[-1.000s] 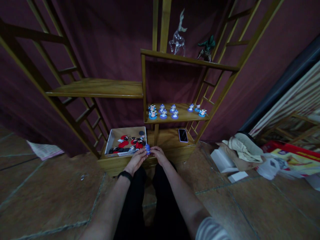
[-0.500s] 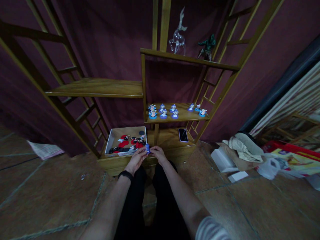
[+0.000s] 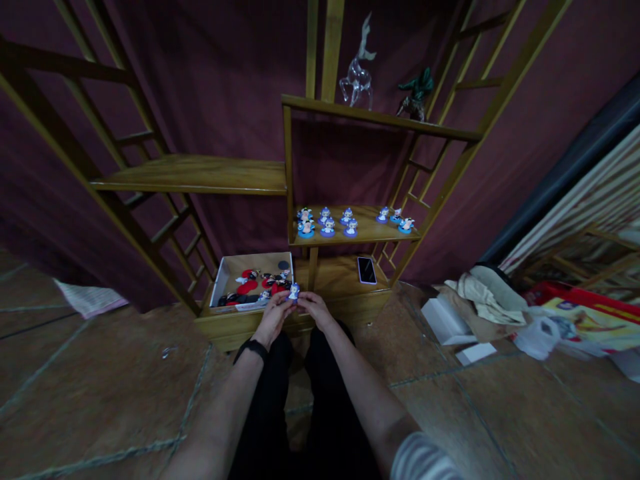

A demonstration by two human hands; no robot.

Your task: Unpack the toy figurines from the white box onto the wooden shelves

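Observation:
My left hand (image 3: 273, 316) and my right hand (image 3: 313, 307) meet in front of me, fingers pinched together on a small blue and white figurine (image 3: 294, 291). They hover over the front edge of the lowest wooden shelf (image 3: 340, 283). Just behind my left hand is an open cardboard box (image 3: 235, 270) with red, black and white figurine pieces inside. Several similar blue-based figurines (image 3: 327, 223) stand in rows on the small middle shelf, with three more (image 3: 396, 218) at its right end.
A phone (image 3: 367, 270) lies on the lowest shelf to the right. A glass deer (image 3: 356, 77) and a dark green figure (image 3: 416, 93) stand on the top shelf. Boxes, cloth and papers (image 3: 480, 303) are piled on the tiled floor at right.
Both hands have lifted slightly, and the figurine between them has turned so its white face shows more.

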